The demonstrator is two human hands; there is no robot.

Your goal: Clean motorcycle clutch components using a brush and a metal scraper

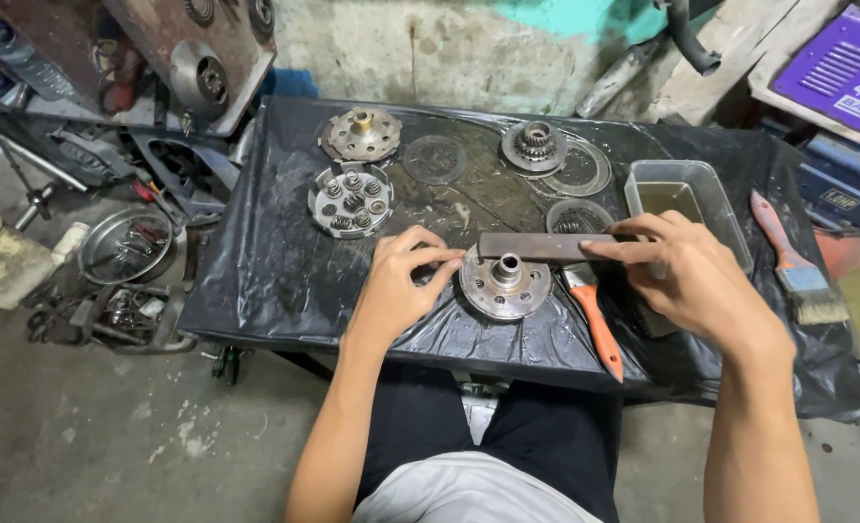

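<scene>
A round metal clutch hub (503,286) with a raised centre boss lies on the black plastic sheet (265,261) near the table's front edge. A flat dark metal bar (536,246) lies across the top of the boss. My right hand (687,276) pinches the bar's right end. My left hand (401,286) has its fingertips closed at the bar's left end, beside the hub's rim.
Behind the hub lie a spring plate (350,200), a pressure plate (361,135), a toothed gear hub (534,146) and clutch discs (435,159). A clear tub of oil (687,199), an orange-handled brush (594,320) and a pink-handled brush (798,266) lie right. Tools litter the floor left.
</scene>
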